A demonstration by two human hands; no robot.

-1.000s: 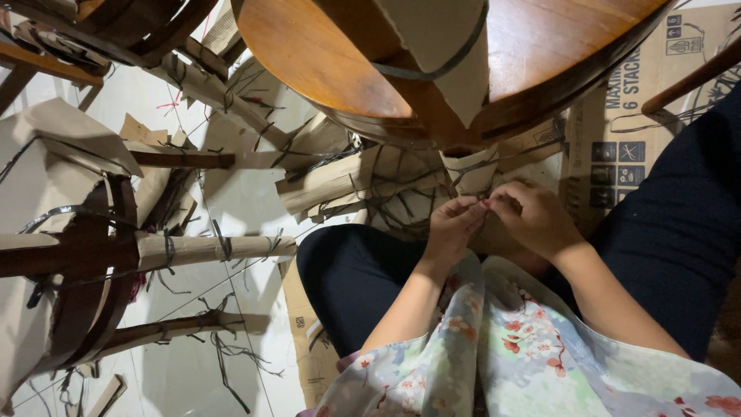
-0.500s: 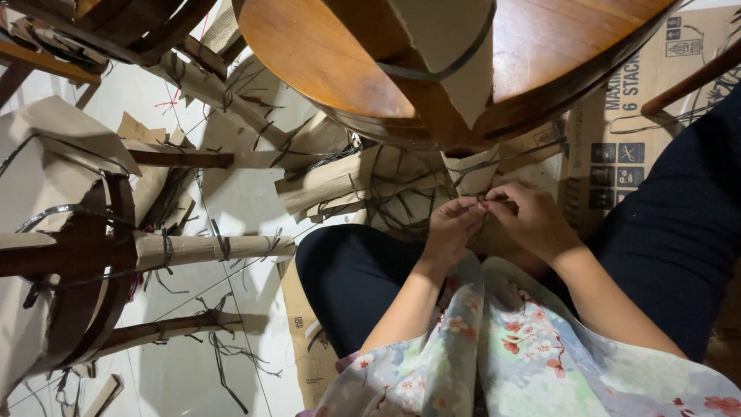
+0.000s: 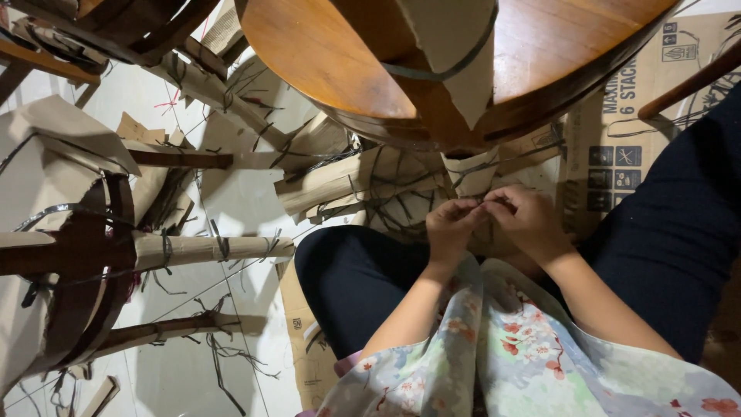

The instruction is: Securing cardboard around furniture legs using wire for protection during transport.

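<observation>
Directly above and ahead of both hands: a round wooden tabletop (image 3: 324,69), glossy brown, tipped on its side, a strip of cardboard (image 3: 455,54) strapped across it by a dark band. Beneath its edge, just ahead of the hands: table legs wrapped in brown cardboard (image 3: 347,181) and bound with thin dark strapping. Far out to the left of the hands: wooden chair parts (image 3: 85,255) with paper-wrapped legs (image 3: 208,249), loose cut straps trailing over a pale tiled floor (image 3: 231,208). To the right of the right hand: a flattened cardboard box (image 3: 617,147), standing against a dark-clothed leg. Below the hands: a floral garment (image 3: 525,363) across the lap, dark trousers to either side.

Left hand (image 3: 450,226): curled, fingertips pinched together toward the right hand, closed on a thin dark packing strap (image 3: 494,202) at the wrapped bundle. Right hand (image 3: 529,220): fingers bent, thumb and forefinger drawn tight at the same spot, touching the left fingertips. Strap end itself mostly hidden between the fingers; impossible to tell how much of it sits in each grip. Strap location: between the two sets of fingertips, just below the tabletop's rim, against the wrapped legs.
</observation>
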